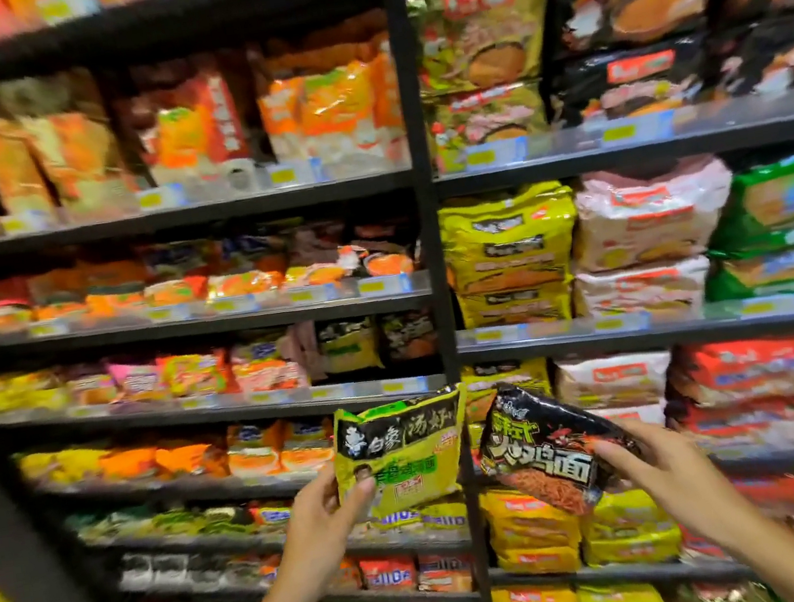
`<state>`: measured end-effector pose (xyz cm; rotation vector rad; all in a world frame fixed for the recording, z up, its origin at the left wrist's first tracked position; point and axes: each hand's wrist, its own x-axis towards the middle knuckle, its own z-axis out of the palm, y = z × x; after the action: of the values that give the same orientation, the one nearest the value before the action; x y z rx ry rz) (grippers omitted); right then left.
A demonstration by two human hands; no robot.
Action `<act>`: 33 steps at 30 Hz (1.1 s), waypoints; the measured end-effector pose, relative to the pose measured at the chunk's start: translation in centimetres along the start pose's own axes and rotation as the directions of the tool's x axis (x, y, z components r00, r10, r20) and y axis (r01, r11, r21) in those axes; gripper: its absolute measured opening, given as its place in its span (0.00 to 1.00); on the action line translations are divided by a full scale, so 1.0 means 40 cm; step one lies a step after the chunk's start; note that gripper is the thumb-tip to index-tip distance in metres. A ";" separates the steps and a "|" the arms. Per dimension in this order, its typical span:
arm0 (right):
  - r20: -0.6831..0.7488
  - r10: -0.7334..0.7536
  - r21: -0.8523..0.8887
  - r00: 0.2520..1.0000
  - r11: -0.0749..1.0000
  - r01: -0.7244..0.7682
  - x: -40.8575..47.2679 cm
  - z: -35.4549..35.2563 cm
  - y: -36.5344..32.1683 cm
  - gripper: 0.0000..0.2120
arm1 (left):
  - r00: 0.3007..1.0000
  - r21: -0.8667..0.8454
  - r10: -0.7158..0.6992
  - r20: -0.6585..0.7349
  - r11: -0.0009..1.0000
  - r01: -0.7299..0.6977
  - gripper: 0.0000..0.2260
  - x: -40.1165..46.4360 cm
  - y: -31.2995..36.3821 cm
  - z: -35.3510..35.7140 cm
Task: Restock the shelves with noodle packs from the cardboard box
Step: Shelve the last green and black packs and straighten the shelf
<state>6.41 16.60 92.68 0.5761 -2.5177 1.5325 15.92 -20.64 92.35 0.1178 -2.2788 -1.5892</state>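
Stocked shelves (423,182) behind — two hand-held packs: green pack (399,443), black pack (549,453).

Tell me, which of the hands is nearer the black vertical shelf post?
Left. The left hand grips a yellow-green pack just left of the post; the right hand, gripping a black pack, sits farther right.

**Two hands, two packs, two shelf bays**

Two hands are raised: the left hand (316,527) and the right hand (671,470). Each holds one noodle pack, two in all: one yellow-green pack (400,448) and one black pack (546,454). Two shelf bays stand side by side, split by one black upright post (433,243). The packs stocked on the shelves are too many and too blurred to count.
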 end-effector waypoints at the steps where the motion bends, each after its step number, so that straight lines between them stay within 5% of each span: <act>1: 0.019 -0.007 0.013 1.000 1.000 0.007 0.014 0.031 -0.015 0.23 | 1.000 0.002 -0.003 -0.019 1.000 0.003 0.12 0.001 -0.011 -0.036; 3: 0.047 0.002 0.024 0.999 1.000 -0.003 0.038 0.095 -0.042 0.27 | 0.999 0.000 -0.018 -0.046 1.000 0.018 0.23 0.013 -0.054 -0.103; 5: 0.064 0.028 0.037 0.998 0.999 -0.031 0.057 0.141 -0.070 0.21 | 0.997 0.008 -0.026 -0.066 1.000 0.026 0.32 0.028 -0.083 -0.148; 8: 0.075 0.033 0.012 0.997 0.999 -0.034 0.106 0.250 -0.108 0.14 | 0.996 -0.013 -0.031 -0.088 0.999 0.030 0.35 0.075 -0.133 -0.241; 14: 0.059 0.084 -0.004 0.995 0.996 -0.084 0.196 0.444 -0.190 0.17 | 0.997 -0.049 -0.050 -0.061 0.998 0.047 0.36 0.218 -0.244 -0.398; 19: 0.034 0.130 -0.028 0.991 0.991 -0.129 0.226 0.532 -0.201 0.19 | 0.998 -0.083 -0.039 0.040 0.996 0.042 0.17 0.342 -0.290 -0.447; 23: 0.003 0.195 -0.043 0.981 0.980 -0.195 0.253 0.557 -0.214 0.11 | 0.997 -0.064 -0.028 0.070 0.997 0.032 0.09 0.429 -0.308 -0.421; 29: -0.039 0.205 -0.138 0.978 0.968 -0.209 0.328 0.563 -0.181 0.21 | 0.995 -0.031 -0.054 0.086 0.998 0.056 0.21 0.541 -0.312 -0.357; 33: -0.035 0.194 -0.122 0.980 0.973 -0.196 0.389 0.569 -0.146 0.27 | 0.995 -0.047 -0.032 0.092 0.998 0.036 0.19 0.619 -0.322 -0.320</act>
<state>-3.77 -9.67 91.58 0.2998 -2.6970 1.4167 -4.57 -43.40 90.35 0.0739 -2.3160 -1.6983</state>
